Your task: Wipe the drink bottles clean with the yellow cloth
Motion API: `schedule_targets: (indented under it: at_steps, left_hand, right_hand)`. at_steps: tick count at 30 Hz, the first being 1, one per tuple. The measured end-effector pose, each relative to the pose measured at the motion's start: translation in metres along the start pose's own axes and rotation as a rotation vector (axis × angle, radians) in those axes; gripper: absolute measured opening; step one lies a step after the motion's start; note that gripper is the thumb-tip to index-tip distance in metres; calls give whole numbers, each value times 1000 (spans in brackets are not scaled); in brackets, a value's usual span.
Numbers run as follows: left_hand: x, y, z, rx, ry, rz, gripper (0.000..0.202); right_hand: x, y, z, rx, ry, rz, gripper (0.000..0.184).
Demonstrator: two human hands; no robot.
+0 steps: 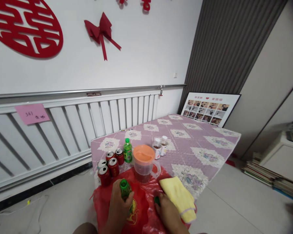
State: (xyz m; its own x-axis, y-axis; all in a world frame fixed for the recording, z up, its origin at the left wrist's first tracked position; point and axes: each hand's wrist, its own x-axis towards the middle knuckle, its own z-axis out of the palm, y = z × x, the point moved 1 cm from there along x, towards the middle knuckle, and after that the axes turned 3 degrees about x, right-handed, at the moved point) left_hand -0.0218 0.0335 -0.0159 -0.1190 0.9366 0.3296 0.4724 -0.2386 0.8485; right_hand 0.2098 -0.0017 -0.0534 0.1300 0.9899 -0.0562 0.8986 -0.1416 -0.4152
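Observation:
My left hand [119,204] is wrapped round an uncapped green plastic bottle [124,185], upright over a red plastic bag [146,211]. Between the fingers of my right hand [168,208] is a green bottle cap [157,200]. That hand is low over the bag, beside a folded yellow cloth [179,196]. Just beyond the hands stands a clear pitcher [142,169] with an orange lid [144,153] and some dark liquid low inside. A capped green bottle [128,152] is to its left, near several opened drink cans [113,167].
Two small white-capped bottles [157,149] stand behind the pitcher on the purple floral tablecloth [183,156]. A white radiator [122,112] runs along the wall behind the table. A framed photo board [210,109] leans at the far right corner.

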Motion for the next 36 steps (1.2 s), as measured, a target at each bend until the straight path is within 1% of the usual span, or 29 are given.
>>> schedule_targets:
  at_steps: [4,8,11,13,16,19,22,28,33,36]
  left_hand:
    - [0,5,-1,-11,-7,-11,42]
    - [0,7,-1,-30,8,-12,43]
    - [0,5,-1,-35,19,-15,45]
    - [0,2,0,-33,20,-13,45]
    - [0,-1,1,-36,8,0,45]
    - [0,-2,2,-36,22,1,48]
    - [0,0,2,-43,26,-8,47]
    - [2,7,-2,-33,12,-18,44]
    - [2,12,-4,-40,-1,-22,48]
    - [2,13,-5,-38,-6,-25,46]
  right_hand:
    - [-2,1,1,-18,54,12,41]
    - [-6,-10,6,-39,120,-62,40]
    - [-7,-12,24,-67,170,-121,44]
    - [-6,-7,42,-96,230,-158,48]
    - [-4,6,67,-129,266,-171,46]
    - [-2,13,77,-156,259,-153,45]
    - [-1,12,74,-164,233,-118,46]
    - [-6,1,59,-175,151,-66,49]
    - [-7,-2,52,-139,154,-77,49]
    - [-7,-3,51,-128,159,-70,49]
